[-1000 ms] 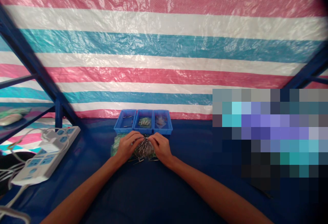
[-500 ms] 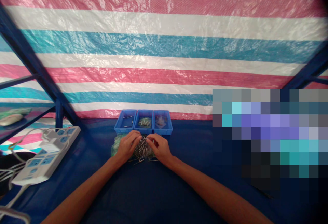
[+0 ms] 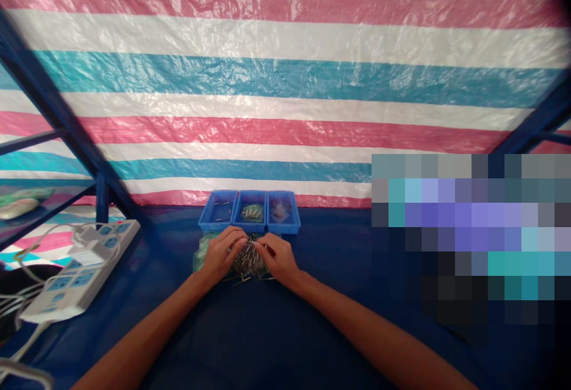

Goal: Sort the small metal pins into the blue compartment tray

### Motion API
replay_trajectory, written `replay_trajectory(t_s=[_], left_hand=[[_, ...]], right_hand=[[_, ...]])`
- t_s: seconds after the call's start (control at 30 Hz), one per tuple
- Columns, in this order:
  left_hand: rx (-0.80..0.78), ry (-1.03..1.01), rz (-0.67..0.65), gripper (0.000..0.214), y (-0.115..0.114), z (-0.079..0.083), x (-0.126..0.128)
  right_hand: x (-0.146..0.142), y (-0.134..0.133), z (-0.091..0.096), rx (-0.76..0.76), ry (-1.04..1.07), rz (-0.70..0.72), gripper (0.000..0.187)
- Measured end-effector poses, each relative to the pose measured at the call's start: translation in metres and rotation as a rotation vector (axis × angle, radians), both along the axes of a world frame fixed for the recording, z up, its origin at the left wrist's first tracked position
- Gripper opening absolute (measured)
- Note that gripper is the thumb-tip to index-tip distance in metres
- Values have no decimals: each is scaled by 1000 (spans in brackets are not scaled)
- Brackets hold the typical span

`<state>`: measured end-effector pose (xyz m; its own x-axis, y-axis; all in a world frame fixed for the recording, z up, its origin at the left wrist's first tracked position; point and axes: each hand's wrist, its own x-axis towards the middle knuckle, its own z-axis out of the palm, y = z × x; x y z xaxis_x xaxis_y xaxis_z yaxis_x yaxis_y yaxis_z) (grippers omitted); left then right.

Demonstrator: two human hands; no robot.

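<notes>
My left hand [image 3: 222, 252] and my right hand [image 3: 280, 256] are closed in pinches, fingertips facing each other with a narrow gap between. A small metal rod [image 3: 251, 242], only faintly visible, spans the fingertips. Below them lies a pile of short silvery metal rods [image 3: 250, 261], heaped on clear plastic, with a few loose ones at its front edge. Green-tinted plastic bagging [image 3: 201, 251] shows beside my left hand, partly covered by it.
Three blue bins stand behind the pile: the left bin [image 3: 203, 223] holds a few thin rods, the middle a bag of pale pieces [image 3: 252, 213], the right a clear bag [image 3: 281, 210]. A white power strip [image 3: 89, 277] with cables lies left. Pixelated blocks cover the right.
Both hands stay in almost the same place. The rod between the fingertips shows less clearly now than before. The pixelated area at the right has shifted a little.
</notes>
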<state>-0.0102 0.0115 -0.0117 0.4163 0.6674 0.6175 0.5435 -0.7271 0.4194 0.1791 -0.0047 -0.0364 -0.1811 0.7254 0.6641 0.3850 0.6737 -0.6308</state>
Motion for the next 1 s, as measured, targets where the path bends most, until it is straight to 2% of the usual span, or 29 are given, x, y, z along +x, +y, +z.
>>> replay_trajectory(t_s=[0.4, 0.63, 1.0], left_hand=[[71, -23, -27, 15, 4, -4, -1], [32, -18, -48, 15, 1, -1, -1], [15, -6, -49, 20, -1, 3, 0]], right_hand=[[1, 0, 1, -6, 4, -22, 37], [1, -2, 1, -34, 27, -13, 24], [1, -2, 2, 3, -9, 8, 26]])
